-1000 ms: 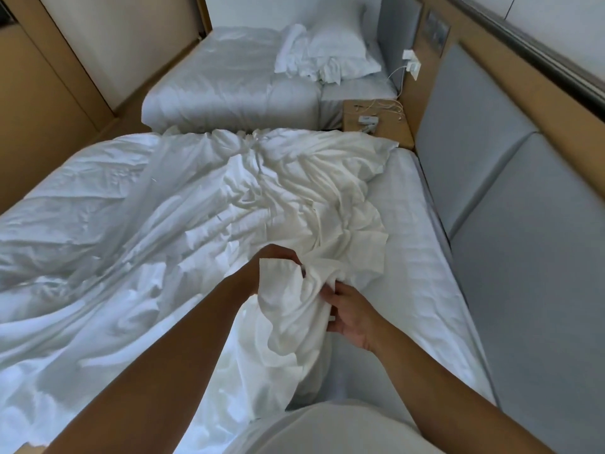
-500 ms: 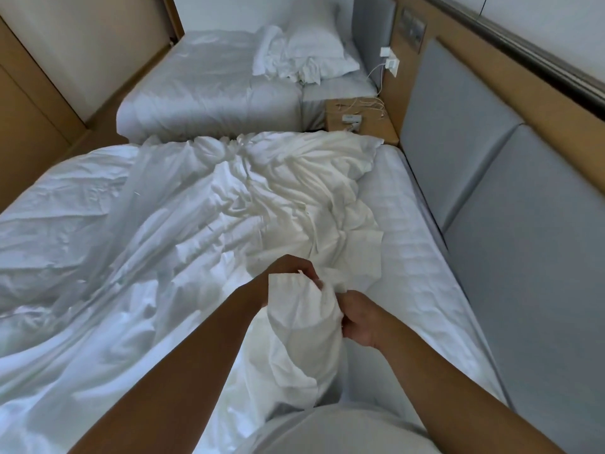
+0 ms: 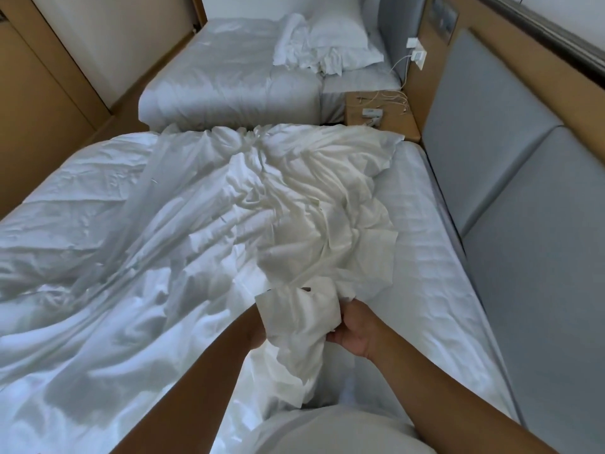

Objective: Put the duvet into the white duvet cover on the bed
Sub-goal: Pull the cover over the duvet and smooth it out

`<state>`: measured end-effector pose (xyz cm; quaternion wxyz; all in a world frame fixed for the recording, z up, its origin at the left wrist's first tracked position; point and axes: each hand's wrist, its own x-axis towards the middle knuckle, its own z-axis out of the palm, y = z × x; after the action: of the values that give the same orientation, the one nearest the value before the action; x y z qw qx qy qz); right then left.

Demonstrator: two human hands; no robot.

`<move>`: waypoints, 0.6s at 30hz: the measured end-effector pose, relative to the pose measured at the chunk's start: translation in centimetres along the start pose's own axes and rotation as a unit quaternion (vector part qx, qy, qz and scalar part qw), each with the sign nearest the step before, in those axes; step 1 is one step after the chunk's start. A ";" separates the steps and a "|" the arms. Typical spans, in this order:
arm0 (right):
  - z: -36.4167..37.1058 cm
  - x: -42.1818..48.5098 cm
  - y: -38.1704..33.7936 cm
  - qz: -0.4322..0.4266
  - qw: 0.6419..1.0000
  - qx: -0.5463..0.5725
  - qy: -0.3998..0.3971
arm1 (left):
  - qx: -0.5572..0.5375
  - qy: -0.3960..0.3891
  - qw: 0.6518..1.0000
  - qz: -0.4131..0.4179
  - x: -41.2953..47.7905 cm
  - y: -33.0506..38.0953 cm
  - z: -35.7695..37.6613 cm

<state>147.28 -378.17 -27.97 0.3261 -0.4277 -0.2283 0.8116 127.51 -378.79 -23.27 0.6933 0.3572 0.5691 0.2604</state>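
Our right hand point(image 3: 357, 326) pinches the bunched duvet cover point(image 3: 298, 319), likely seeking its opening; our left hand point(image 3: 254, 324) sits under cloth, grip hidden.

We find no text, label, brand, number or sign that can be read. The small white box point(image 3: 371, 113) on the bedside table point(image 3: 357, 103), far beyond the fingers point(image 3: 334, 337), is too small for us to make out any print. The wall plate point(image 3: 443, 13) and the white plug point(image 3: 416, 51), farther off still and to the right of the fingers, are too blurred.
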 end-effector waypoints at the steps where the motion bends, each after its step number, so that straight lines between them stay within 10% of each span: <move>1: 0.2 0.1 0.0 -0.001 1.000 -0.012 -0.009 | 0.014 0.004 1.000 -0.003 0.1 0.1 0.2; 10: 1.4 0.7 -0.1 -0.019 0.990 -0.109 0.088 | 0.149 0.172 0.964 0.136 1.9 2.0 2.8; 18: 2.1 1.5 0.2 0.000 0.993 -0.070 0.090 | 0.036 0.169 0.971 0.166 3.0 4.8 5.4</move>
<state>144.85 -377.43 -27.82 0.3142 -0.5210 -0.2543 0.7518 133.60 -374.62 -20.73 0.5207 0.4227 0.6197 0.4076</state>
